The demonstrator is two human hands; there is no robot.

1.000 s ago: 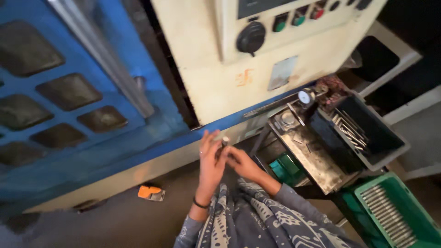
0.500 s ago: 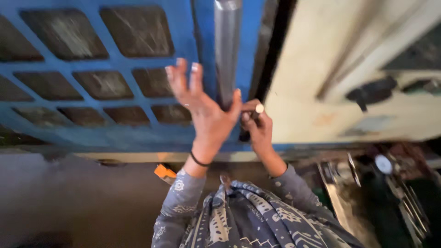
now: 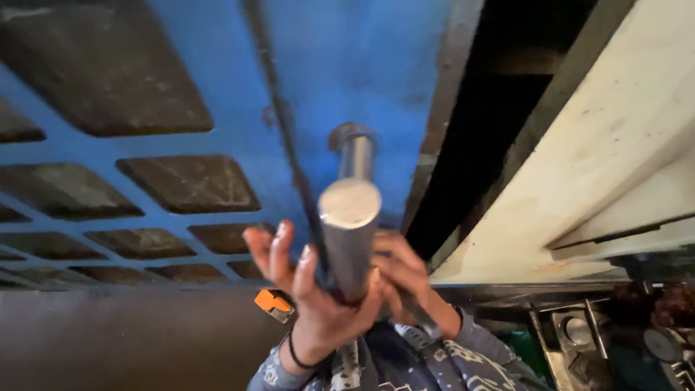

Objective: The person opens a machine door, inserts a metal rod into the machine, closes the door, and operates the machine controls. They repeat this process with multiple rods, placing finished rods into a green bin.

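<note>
Head view: left hand cups the steel bar, fingers spread, right hand wraps its base; likely heavy, stiff, slick.

Left hand: bare, no glove. Thin dark band round the wrist, just below the grey steel bar that serves as ref. point here.

Left sleeve: grey-blue fabric w/ pale printed pattern, cuff ends just below the wrist band, lower left of the bar.

Right hand: bare, partly blurred, directly right of the bar's lower end. Wrist detail not clear.

Right sleeve: same grey-blue patterned fabric, long, reaching the wrist, lower right of the bar.

Torso section betw. both sleeves, under the bar: same garment, dark ground w/ lighter geometric print. No other markings legible.
</note>
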